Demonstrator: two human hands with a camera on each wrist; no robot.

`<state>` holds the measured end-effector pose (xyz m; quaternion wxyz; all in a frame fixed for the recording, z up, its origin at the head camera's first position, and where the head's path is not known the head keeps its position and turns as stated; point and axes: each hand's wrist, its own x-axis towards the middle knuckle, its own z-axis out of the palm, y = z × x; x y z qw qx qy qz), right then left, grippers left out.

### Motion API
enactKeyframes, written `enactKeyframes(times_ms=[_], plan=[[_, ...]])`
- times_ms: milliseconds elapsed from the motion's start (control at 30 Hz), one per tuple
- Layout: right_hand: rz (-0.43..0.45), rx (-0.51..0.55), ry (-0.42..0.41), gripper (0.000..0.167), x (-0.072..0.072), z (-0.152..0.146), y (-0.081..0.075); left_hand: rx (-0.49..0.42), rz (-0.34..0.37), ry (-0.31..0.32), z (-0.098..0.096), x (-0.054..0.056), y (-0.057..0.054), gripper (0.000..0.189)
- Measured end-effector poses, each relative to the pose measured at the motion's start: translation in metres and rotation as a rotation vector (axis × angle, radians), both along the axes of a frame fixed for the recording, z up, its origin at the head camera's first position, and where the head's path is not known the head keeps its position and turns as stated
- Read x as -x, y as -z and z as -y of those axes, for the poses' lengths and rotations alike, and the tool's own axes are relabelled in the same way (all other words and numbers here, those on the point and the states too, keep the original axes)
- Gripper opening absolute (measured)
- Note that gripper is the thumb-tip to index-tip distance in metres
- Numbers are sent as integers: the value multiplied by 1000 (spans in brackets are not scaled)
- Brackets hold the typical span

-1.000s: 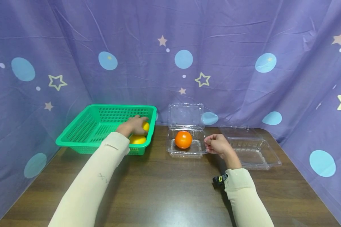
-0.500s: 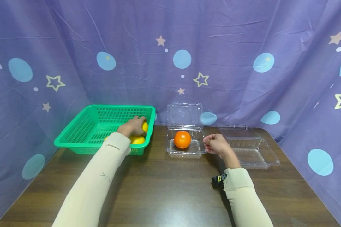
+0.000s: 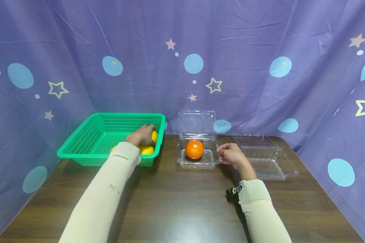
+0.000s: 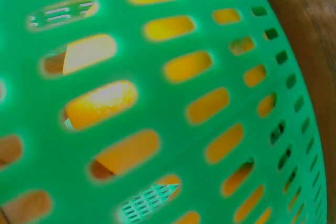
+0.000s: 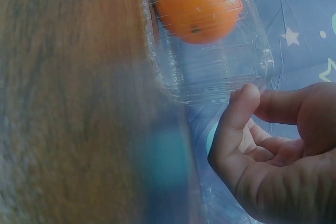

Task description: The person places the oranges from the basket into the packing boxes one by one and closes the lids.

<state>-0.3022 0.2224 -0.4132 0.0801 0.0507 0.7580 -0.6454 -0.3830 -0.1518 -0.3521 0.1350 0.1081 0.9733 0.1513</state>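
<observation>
Inside the green basket, at its right end, my left hand curls its fingers round a yellow lemon-like fruit. A second yellow fruit lies just below that hand, and a sliver of another shows by the wrist. In the left wrist view, yellow fruit appears only through the basket's slots. An orange sits in an open clear plastic clamshell box. My right hand pinches the box's right rim between thumb and index finger, as the right wrist view also shows.
A second clear clamshell box, lid open, stands to the right of my right hand. Everything rests on a brown wooden table. A purple patterned curtain hangs behind and at both sides.
My left hand has settled slightly lower around the yellow fruit, and a bit of another fruit has come into sight by the wrist. The right hand keeps its pinch on the rim.
</observation>
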Motion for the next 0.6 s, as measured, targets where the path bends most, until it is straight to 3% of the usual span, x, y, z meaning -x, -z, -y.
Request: enactKeyframes(times_ms=[467,600], plan=[[-3,11,-3,19,0,1,3,3,-21,-25,3,-3,-1,74],[-5,16,0,16,1,0,2,2,-73,-19,3,-2,-2,74]])
